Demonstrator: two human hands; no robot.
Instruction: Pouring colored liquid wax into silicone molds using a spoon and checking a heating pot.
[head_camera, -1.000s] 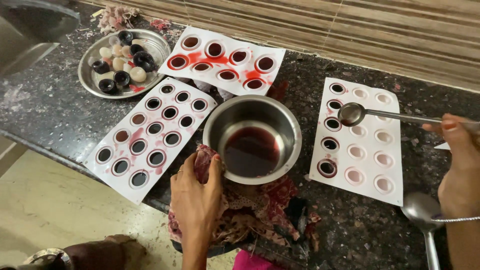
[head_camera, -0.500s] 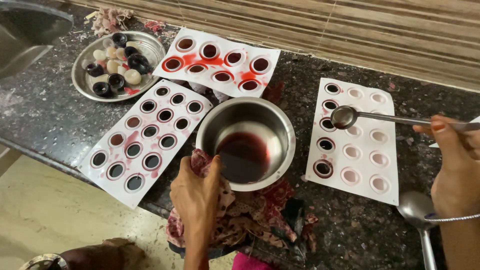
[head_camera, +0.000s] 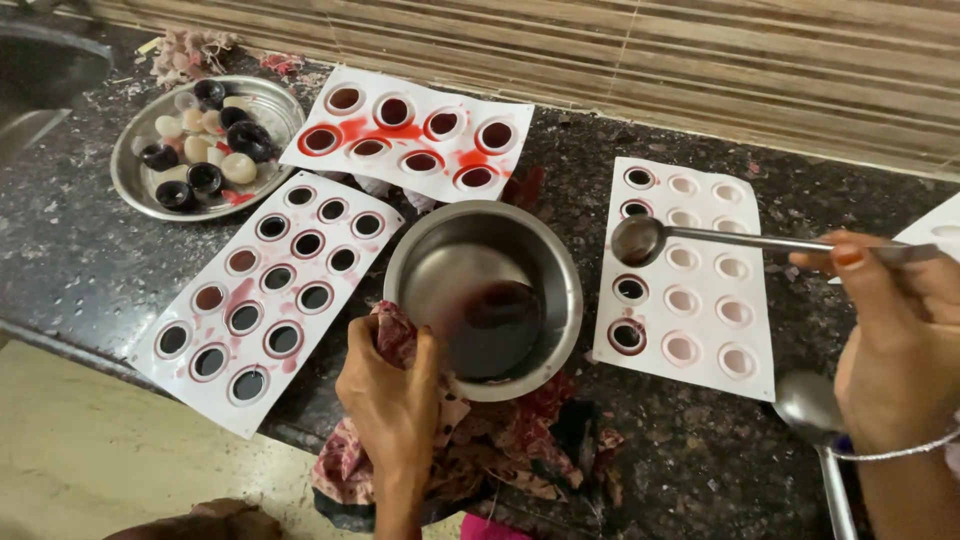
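My left hand (head_camera: 392, 400) grips the near rim of a steel pot (head_camera: 482, 296) through a patterned red cloth (head_camera: 470, 440); the pot is tilted toward me with dark red liquid pooled at its near side. My right hand (head_camera: 895, 340) holds a long steel spoon (head_camera: 640, 240), its bowl hovering over the left column of a white mould tray (head_camera: 690, 275). That column's cavities hold dark liquid; the tray's other cavities look pale.
Two more white mould trays (head_camera: 268, 295) (head_camera: 410, 132) with dark-filled cavities lie left of and behind the pot. A steel plate (head_camera: 135, 170) with dark and pale moulded pieces sits at the far left. A second spoon (head_camera: 815, 420) lies at the right. The counter edge runs near me.
The pot has tipped further toward me, so the liquid pooled at its near side. The spoon moved left, from over the tray toward the pot.
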